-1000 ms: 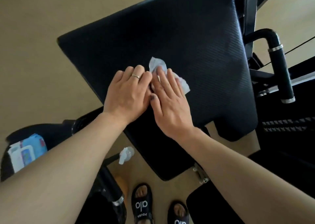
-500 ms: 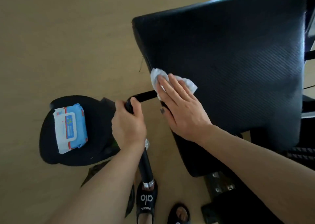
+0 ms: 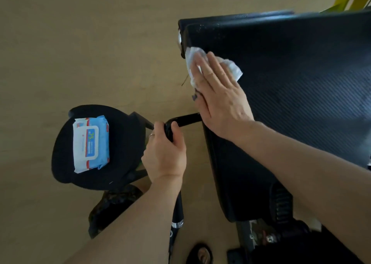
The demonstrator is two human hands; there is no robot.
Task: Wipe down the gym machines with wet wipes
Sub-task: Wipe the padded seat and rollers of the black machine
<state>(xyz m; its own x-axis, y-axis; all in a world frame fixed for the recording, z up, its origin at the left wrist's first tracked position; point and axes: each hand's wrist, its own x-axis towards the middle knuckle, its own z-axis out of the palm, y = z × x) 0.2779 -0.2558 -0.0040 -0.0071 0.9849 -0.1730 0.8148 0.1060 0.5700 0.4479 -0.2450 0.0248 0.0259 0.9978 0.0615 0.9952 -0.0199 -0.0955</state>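
Right hand (image 3: 218, 95), fingers flat, presses a wipe (image 3: 230, 67) on the pad (image 3: 301, 83) near its left edge. Left hand (image 3: 164, 155) grips the handle (image 3: 186, 120). A wipes pack (image 3: 91, 143) lies on what seems a round seat (image 3: 120, 163).

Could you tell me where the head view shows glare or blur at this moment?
Head view: glare along the pad's top edge; wipe and right hand slightly motion-blurred; left hand on the handle sharper; wide-angle bending at the edges.

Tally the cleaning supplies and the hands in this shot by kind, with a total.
Crumpled white wet wipe under the right hand: 1
Blue and white pack of wet wipes on the round black seat: 1
Hands: 2, left and right
Total: 4
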